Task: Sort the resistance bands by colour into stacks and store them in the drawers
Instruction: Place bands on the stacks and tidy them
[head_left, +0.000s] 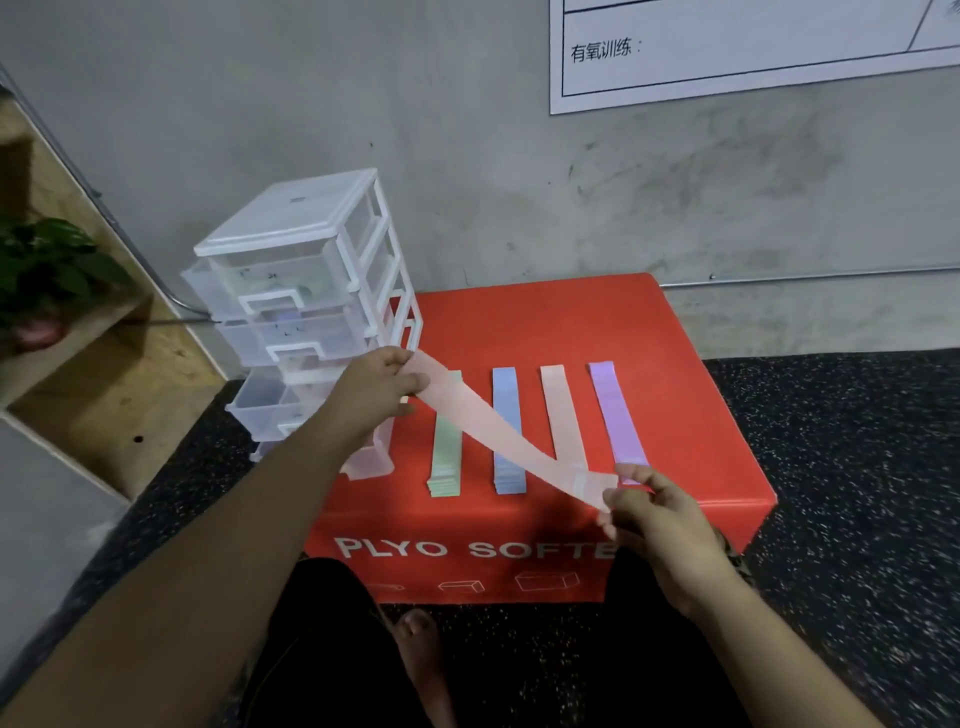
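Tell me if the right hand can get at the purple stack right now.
Probably yes: the purple stack lies just beyond the right hand with nothing between, but its fingers pinch the pink band, so it is not free.

The left hand (382, 387) and forearm hide the lower fronts of the drawer unit (291, 228); the pink band (493, 426) covers part of the green stack (444, 462).
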